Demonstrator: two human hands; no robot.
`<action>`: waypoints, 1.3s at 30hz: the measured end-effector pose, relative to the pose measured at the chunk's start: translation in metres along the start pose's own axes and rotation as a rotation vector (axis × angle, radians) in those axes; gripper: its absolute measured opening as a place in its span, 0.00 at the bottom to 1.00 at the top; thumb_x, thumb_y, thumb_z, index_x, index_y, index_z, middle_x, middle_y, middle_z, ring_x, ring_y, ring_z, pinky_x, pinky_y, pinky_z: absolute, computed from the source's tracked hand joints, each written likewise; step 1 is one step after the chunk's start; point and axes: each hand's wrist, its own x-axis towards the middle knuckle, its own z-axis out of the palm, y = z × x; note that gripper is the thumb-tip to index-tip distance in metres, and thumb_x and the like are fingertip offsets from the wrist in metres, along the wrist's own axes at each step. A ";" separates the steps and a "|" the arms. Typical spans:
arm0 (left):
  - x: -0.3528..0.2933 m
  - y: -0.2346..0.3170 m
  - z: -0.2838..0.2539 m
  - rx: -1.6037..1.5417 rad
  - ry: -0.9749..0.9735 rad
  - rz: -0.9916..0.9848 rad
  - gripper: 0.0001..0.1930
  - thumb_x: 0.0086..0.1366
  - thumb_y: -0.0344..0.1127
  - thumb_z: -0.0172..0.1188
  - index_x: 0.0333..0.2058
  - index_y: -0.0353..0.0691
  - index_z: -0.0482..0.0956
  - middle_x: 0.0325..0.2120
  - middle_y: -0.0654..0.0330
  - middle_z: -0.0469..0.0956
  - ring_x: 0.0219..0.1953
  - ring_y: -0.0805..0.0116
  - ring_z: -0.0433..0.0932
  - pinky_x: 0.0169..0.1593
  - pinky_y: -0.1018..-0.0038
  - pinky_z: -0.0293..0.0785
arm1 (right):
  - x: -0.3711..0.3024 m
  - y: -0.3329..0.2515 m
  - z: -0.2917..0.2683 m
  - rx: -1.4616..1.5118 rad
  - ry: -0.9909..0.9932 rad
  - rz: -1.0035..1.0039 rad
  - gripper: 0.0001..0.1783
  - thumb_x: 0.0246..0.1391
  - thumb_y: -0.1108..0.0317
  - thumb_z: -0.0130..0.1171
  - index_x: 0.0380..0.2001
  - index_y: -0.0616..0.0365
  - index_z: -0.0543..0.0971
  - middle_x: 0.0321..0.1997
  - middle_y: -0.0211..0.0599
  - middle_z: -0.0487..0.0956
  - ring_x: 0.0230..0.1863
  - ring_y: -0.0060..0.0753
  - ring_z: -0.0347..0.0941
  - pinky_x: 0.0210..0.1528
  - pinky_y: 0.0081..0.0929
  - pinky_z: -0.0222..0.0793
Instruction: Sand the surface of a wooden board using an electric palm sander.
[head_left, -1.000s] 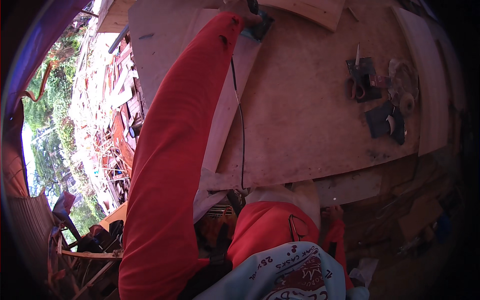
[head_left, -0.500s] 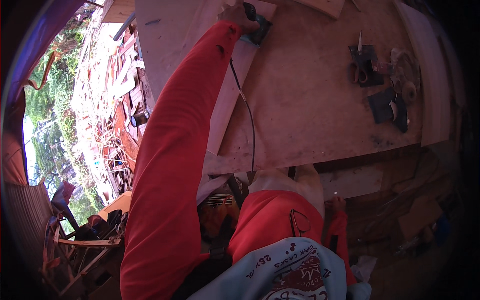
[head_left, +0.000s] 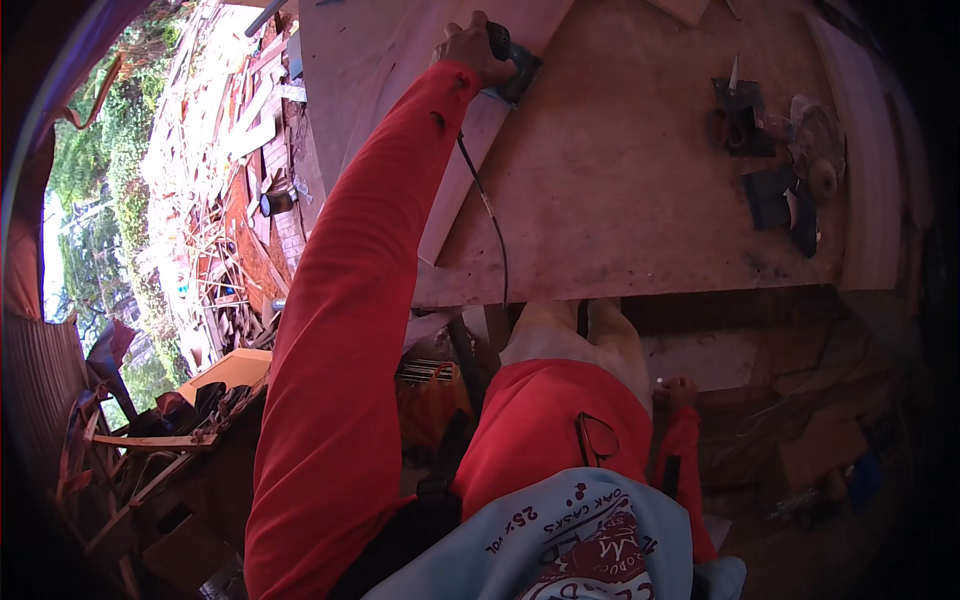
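My left hand (head_left: 474,50) is closed around a corded power sander (head_left: 514,74), dark teal with a black grip. The sander rests on a long pale wooden board (head_left: 466,185) that lies along the worktable (head_left: 620,190). From the tool a black cord (head_left: 494,215) trails to the table's near edge. My right hand (head_left: 677,391) hangs low by my right side, below the table's edge, its fingers curled. A tiny white spot shows at its fingertips; what it is cannot be made out.
On the table's right lie scissors (head_left: 728,128), dark sandpaper-like sheets (head_left: 768,200), a crumpled clear bag (head_left: 808,125) and a small roll (head_left: 822,178). Pale planks (head_left: 872,170) line the right edge. Wood scraps (head_left: 245,200) cover the ground at left. An orange bag (head_left: 432,405) stands under the table.
My left hand and the sander have slid toward me along the board. My right hand has risen slightly, with fingers still curled. The whole view has shifted a little.
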 end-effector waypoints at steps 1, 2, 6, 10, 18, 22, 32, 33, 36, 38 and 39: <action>-0.006 -0.005 0.000 -0.007 0.002 -0.010 0.43 0.42 0.50 0.68 0.58 0.49 0.64 0.51 0.39 0.71 0.49 0.35 0.77 0.55 0.52 0.74 | 0.000 -0.002 0.000 0.000 -0.009 0.007 0.11 0.59 0.65 0.52 0.38 0.63 0.72 0.33 0.44 0.77 0.26 0.45 0.80 0.25 0.42 0.81; -0.012 -0.010 0.000 -0.005 0.004 -0.017 0.43 0.42 0.50 0.68 0.58 0.49 0.64 0.51 0.39 0.71 0.49 0.35 0.77 0.55 0.52 0.74 | 0.000 -0.005 0.000 -0.001 -0.018 0.014 0.12 0.59 0.63 0.53 0.39 0.63 0.72 0.33 0.44 0.77 0.25 0.44 0.79 0.24 0.43 0.80; -0.036 -0.023 -0.002 -0.044 -0.006 -0.035 0.41 0.43 0.48 0.69 0.58 0.48 0.64 0.51 0.39 0.70 0.49 0.32 0.77 0.53 0.51 0.76 | 0.005 -0.011 -0.007 -0.028 -0.044 -0.002 0.13 0.57 0.65 0.52 0.40 0.63 0.71 0.34 0.45 0.77 0.26 0.45 0.80 0.25 0.43 0.81; -0.063 -0.033 -0.004 -0.062 -0.015 -0.080 0.40 0.44 0.47 0.69 0.58 0.47 0.64 0.51 0.38 0.69 0.49 0.29 0.76 0.52 0.50 0.77 | 0.003 -0.016 -0.014 -0.061 -0.063 -0.004 0.13 0.56 0.65 0.51 0.40 0.63 0.71 0.35 0.46 0.78 0.27 0.46 0.80 0.26 0.44 0.82; -0.121 -0.054 -0.005 -0.081 -0.021 -0.144 0.39 0.44 0.46 0.68 0.56 0.46 0.65 0.50 0.39 0.70 0.47 0.31 0.77 0.51 0.50 0.77 | 0.004 -0.036 -0.017 -0.101 -0.085 0.006 0.11 0.57 0.66 0.53 0.39 0.62 0.71 0.32 0.44 0.76 0.27 0.44 0.80 0.27 0.41 0.82; -0.146 -0.069 0.002 -0.094 0.002 -0.166 0.39 0.43 0.46 0.68 0.55 0.45 0.65 0.48 0.38 0.70 0.45 0.32 0.78 0.51 0.51 0.77 | 0.014 -0.043 -0.024 -0.129 -0.104 0.036 0.12 0.58 0.66 0.52 0.41 0.62 0.70 0.34 0.45 0.76 0.29 0.46 0.81 0.28 0.42 0.83; -0.220 -0.103 0.014 -0.140 0.045 -0.217 0.39 0.44 0.47 0.70 0.56 0.45 0.65 0.46 0.39 0.71 0.44 0.36 0.79 0.51 0.52 0.76 | 0.024 -0.055 -0.032 -0.183 -0.128 0.006 0.14 0.63 0.62 0.50 0.47 0.58 0.70 0.37 0.46 0.76 0.30 0.48 0.81 0.29 0.44 0.83; -0.228 -0.106 0.015 -0.141 0.041 -0.228 0.39 0.44 0.46 0.70 0.56 0.45 0.64 0.46 0.39 0.71 0.44 0.36 0.78 0.50 0.51 0.76 | 0.025 -0.056 -0.033 -0.188 -0.130 0.003 0.14 0.63 0.62 0.50 0.47 0.58 0.70 0.37 0.46 0.76 0.30 0.48 0.81 0.29 0.44 0.83; -0.249 -0.113 0.015 -0.142 0.035 -0.262 0.39 0.44 0.45 0.70 0.55 0.45 0.64 0.46 0.40 0.70 0.43 0.35 0.78 0.49 0.50 0.76 | 0.033 -0.057 -0.035 -0.201 -0.129 -0.003 0.13 0.64 0.62 0.49 0.47 0.57 0.70 0.37 0.46 0.76 0.29 0.48 0.81 0.29 0.45 0.83; -0.262 -0.117 0.013 -0.141 0.032 -0.288 0.38 0.44 0.45 0.70 0.54 0.45 0.64 0.46 0.40 0.69 0.43 0.34 0.78 0.49 0.49 0.77 | 0.035 -0.060 -0.036 -0.207 -0.124 0.010 0.13 0.65 0.61 0.49 0.47 0.56 0.70 0.37 0.46 0.76 0.29 0.48 0.81 0.29 0.44 0.83; -0.268 -0.119 0.013 -0.146 0.028 -0.296 0.38 0.44 0.45 0.70 0.54 0.45 0.63 0.46 0.39 0.69 0.43 0.33 0.78 0.49 0.49 0.76 | 0.035 -0.061 -0.038 -0.211 -0.125 0.007 0.13 0.65 0.61 0.49 0.47 0.56 0.70 0.37 0.46 0.76 0.29 0.48 0.81 0.29 0.44 0.83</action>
